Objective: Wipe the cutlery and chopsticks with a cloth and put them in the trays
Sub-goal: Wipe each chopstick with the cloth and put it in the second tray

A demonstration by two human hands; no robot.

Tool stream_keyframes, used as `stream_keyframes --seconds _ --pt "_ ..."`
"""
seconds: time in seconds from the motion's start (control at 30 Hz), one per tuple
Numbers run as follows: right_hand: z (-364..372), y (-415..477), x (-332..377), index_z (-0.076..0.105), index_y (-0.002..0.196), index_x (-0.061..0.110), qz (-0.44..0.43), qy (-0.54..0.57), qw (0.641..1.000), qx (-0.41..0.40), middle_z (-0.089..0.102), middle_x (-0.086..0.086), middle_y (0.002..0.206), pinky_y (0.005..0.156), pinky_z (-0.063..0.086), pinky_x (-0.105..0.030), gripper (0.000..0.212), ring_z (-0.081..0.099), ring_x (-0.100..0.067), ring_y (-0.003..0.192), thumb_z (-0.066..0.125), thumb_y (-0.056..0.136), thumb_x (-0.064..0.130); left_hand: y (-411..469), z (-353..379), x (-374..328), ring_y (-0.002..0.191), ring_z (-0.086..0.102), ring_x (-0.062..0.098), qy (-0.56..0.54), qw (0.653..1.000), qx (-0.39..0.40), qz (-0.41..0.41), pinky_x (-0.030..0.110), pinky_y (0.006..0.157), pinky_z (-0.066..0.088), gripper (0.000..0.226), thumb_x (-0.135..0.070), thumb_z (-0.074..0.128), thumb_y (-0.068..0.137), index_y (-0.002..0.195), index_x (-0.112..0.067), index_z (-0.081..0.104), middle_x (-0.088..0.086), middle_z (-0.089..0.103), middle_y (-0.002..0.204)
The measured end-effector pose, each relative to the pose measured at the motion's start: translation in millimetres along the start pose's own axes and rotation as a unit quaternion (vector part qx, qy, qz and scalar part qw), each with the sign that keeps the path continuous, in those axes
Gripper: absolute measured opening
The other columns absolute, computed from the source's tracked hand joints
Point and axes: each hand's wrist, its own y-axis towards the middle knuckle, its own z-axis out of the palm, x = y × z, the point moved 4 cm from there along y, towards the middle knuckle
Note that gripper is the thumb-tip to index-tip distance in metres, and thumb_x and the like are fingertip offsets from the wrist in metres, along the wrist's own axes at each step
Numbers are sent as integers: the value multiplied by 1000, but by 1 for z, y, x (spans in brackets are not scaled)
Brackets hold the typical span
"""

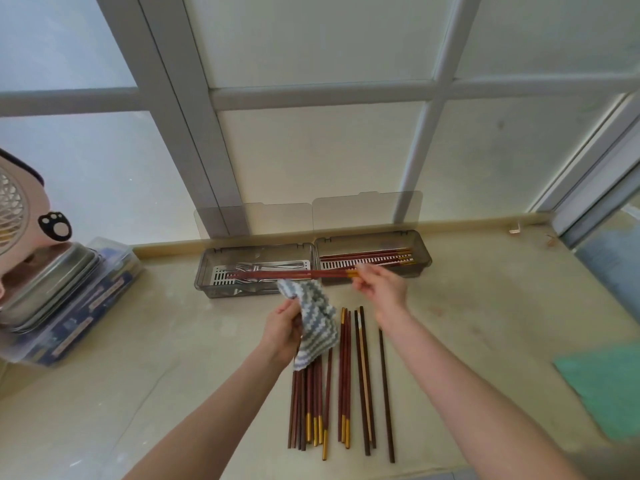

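2 chopsticks (294, 274) are pinched at their gold ends by the right hand (381, 289), level across the left tray (242, 293) front rim. Left hand (282, 330) grips the cloth (317, 323) just in front of that tray, covering the tops of some loose chopsticks (363, 393). Bare counter (485, 306) lies right of the tray. Cutlery (263, 266) inside is hard to make out.

Of the person, only two arms show. The left forearm (214, 407) and the right forearm (467, 386) are bare along their whole visible length, from the picture's lower edge to the wrist. Both are slim and smooth and narrow toward thin wrists. The left grip (282, 332) and the right grip (382, 289) are bare too, with slender fingers. The right one's fingertips are blurred, so its nails cannot be made out.
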Motion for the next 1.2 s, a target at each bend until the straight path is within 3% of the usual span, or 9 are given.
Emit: stream_keyframes --seconds 0.17,0.3,0.43,0.5,0.6,0.73,0.97,1.07,1.2 --pt "20 -27 -46 67 94 -3 40 -3 999 27 69 -13 81 65 57 -25 14 65 -19 66 68 80 -2 2 21 -6 64 65 12 -19 999 -26 44 23 57 54 12 -2 48 92 94 -5 59 8 64 84" --pt "16 -29 -52 65 95 -6 65 -27 996 62 67 -12 69 53 54 -21 13 62 -14 52 66 83 -2 2 16 -6 53 64 11 16 994 -98 47 18 45 50 8 0 56 88 88 -5 61 5 65 71" --pt "16 -31 -52 62 91 -6 68 -64 991 92 63 -11 64 50 51 -21 7 60 -12 49 64 86 -1 4 13 -4 69 62 19 35 988 -150 28 28 58 51 2 -6 65 84 85 -6 63 9 66 79" --pt "14 -29 -49 62 88 -4 64 -72 990 100 62 -11 62 49 50 -21 3 59 -12 48 63 85 -3 4 13 -7 70 61 18 43 986 -159 30 26 58 51 4 -6 65 83 83 -7 62 8 65 79" --pt "7 -20 -42 62 86 -4 61 -89 989 105 63 -16 69 50 49 -22 3 59 -15 51 61 84 -7 7 6 -28 75 60 17 27 984 -169 38 27 67 51 11 -8 62 85 93 -2 61 7 63 84" --pt "-17 -9 -33 63 87 -5 66 -115 986 97 65 -17 72 52 50 -22 4 59 -16 55 63 83 -6 9 -15 -66 72 59 15 -16 975 -210 63 29 65 51 12 -7 60 86 95 2 59 6 60 82" --pt "-38 3 -36 64 95 -8 62 -100 991 70 65 -16 75 56 53 -23 15 62 -17 60 67 81 -4 6 -38 -87 89 59 24 -3 958 -270 94 32 72 48 31 -5 65 84 114 1 59 16 62 109" --pt "-44 13 -27 63 91 -4 47 -73 996 31 67 -16 77 57 55 -23 11 64 -19 62 68 81 -3 7 -41 -82 90 61 24 5 956 -278 96 31 73 50 22 -8 67 83 103 -4 60 15 64 110" --pt "-77 47 -4 63 81 4 -25 -32 988 -149 67 -15 79 51 53 -19 8 65 -18 58 68 82 -3 2 -41 -75 86 61 21 14 963 -253 95 30 80 50 24 -8 64 85 107 -2 58 12 64 99"
